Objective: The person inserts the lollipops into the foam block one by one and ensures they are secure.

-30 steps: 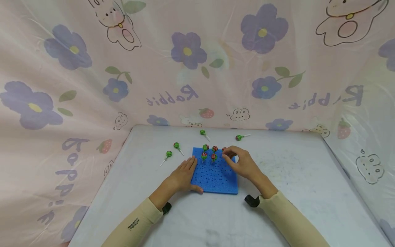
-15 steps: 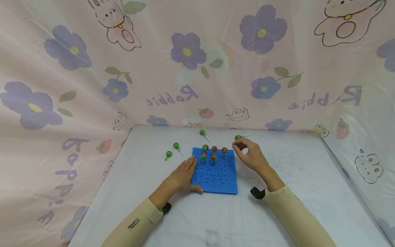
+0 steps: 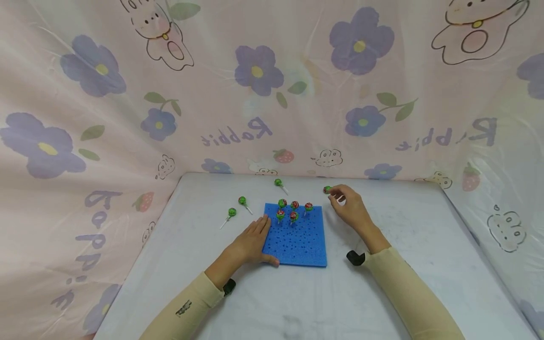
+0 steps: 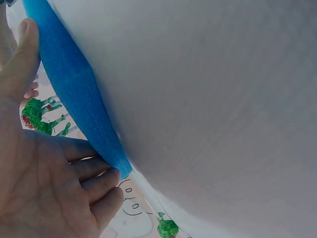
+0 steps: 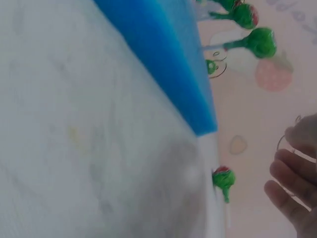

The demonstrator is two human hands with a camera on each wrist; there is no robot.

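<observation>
The lollipop (image 3: 326, 190) is lying just ahead and left of the nearer right hand (image 3: 349, 206), its stick (image 5: 228, 216) pointing away from the blue board (image 3: 313, 248). These loosely bent fingers are holding nothing; the left hand (image 3: 254, 242), fingers straight, is touching the board.

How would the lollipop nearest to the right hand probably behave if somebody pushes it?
The lollipop would probably roll in a curve, being round only at one end of its thin stick. It should handle stiffly, since the stick looks straight. Its gathered wrapper may help the grip.
</observation>
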